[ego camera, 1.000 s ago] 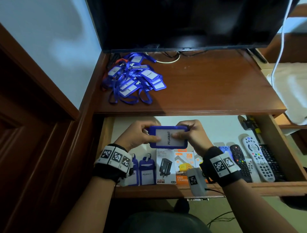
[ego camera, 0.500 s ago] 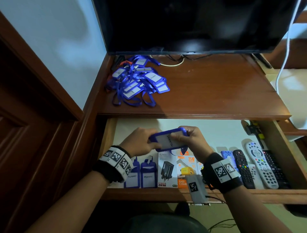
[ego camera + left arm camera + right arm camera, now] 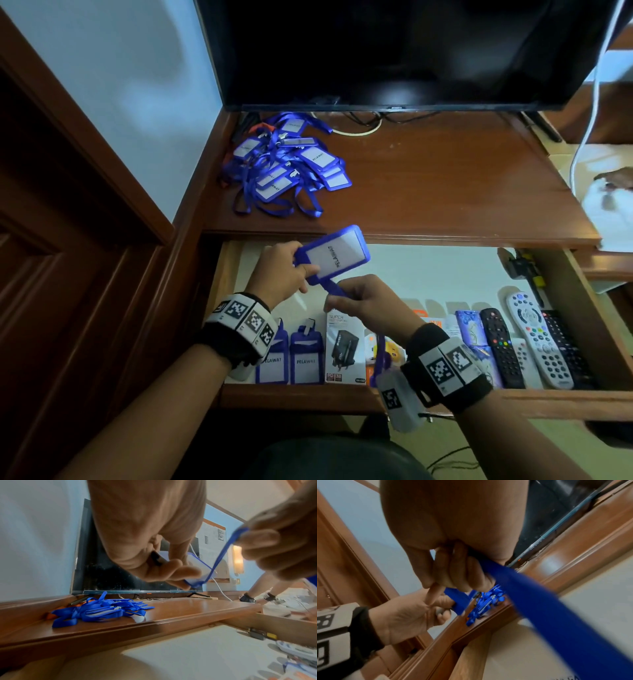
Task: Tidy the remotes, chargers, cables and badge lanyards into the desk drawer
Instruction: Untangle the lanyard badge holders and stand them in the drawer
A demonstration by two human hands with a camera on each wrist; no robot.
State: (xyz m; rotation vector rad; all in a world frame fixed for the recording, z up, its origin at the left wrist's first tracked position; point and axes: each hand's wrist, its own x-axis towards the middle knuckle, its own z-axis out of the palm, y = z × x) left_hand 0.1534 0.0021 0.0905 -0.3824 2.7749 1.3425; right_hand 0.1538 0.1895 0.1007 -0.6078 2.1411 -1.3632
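My left hand (image 3: 286, 265) pinches the lower left corner of a blue badge holder (image 3: 334, 253) marked PELAWAT, held tilted above the open drawer (image 3: 308, 397). My right hand (image 3: 356, 301) grips that badge's blue lanyard strap (image 3: 331, 287), which runs down past my wrist (image 3: 556, 615). In the left wrist view the strap (image 3: 221, 555) stretches from the badge (image 3: 199, 568) up to the right fingers. A pile of blue badge lanyards (image 3: 284, 168) lies on the desk top at the back left. In the drawer lie two badges (image 3: 306, 356), charger boxes (image 3: 344, 349) and several remotes (image 3: 537, 342).
A black television (image 3: 394, 51) stands at the back of the wooden desk (image 3: 445, 192). A white cable (image 3: 592, 102) hangs at the right over a white surface. Another person's arms (image 3: 260, 588) show at the far right in the left wrist view. A dark door (image 3: 68, 240) is at my left.
The badge has risen and tilted toward the desk edge. My right hand left the badge's right side and slid down to grip the lanyard strap below it.
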